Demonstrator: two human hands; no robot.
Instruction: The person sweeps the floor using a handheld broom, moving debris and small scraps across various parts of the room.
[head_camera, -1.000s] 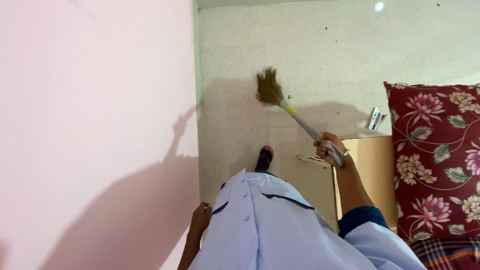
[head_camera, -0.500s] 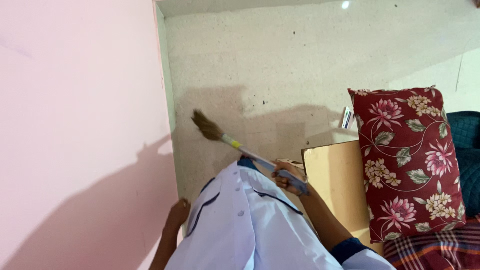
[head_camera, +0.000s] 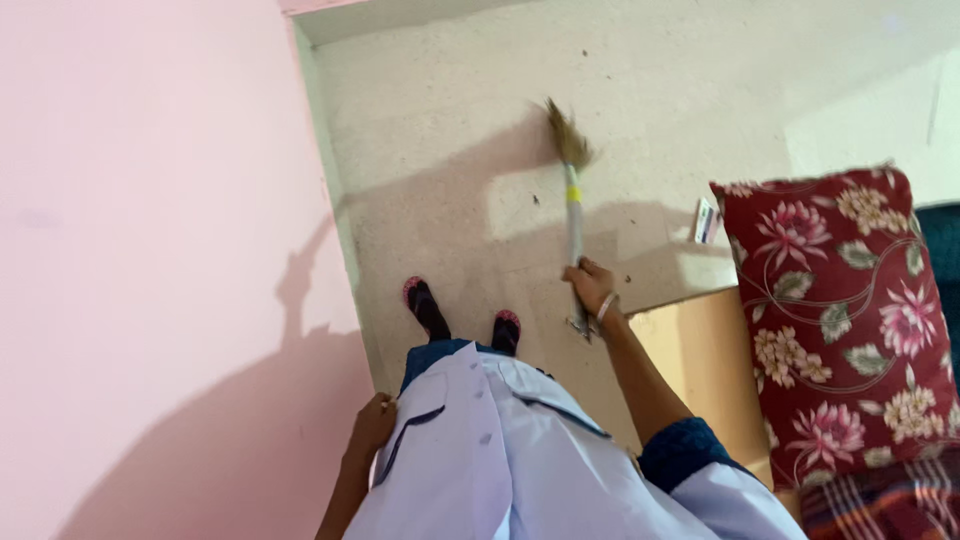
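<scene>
Left hand (head_camera: 372, 425) rests closed against the white coat (head_camera: 480, 470) hem; whether it pinches the cloth, cannot tell. Right hand (head_camera: 592, 288) clamped low on the broom (head_camera: 573, 215) handle, bristles out on the floor (head_camera: 440, 130). Judged light, stiff shaft, soft springy tip. No containers seen.

A short grass broom (head_camera: 573, 215) is pointing away across the pale speckled floor, its brown bristle tuft lying at the far end. Its grey handle, ringed with a yellow band, is running nearly straight back toward the near side.
</scene>
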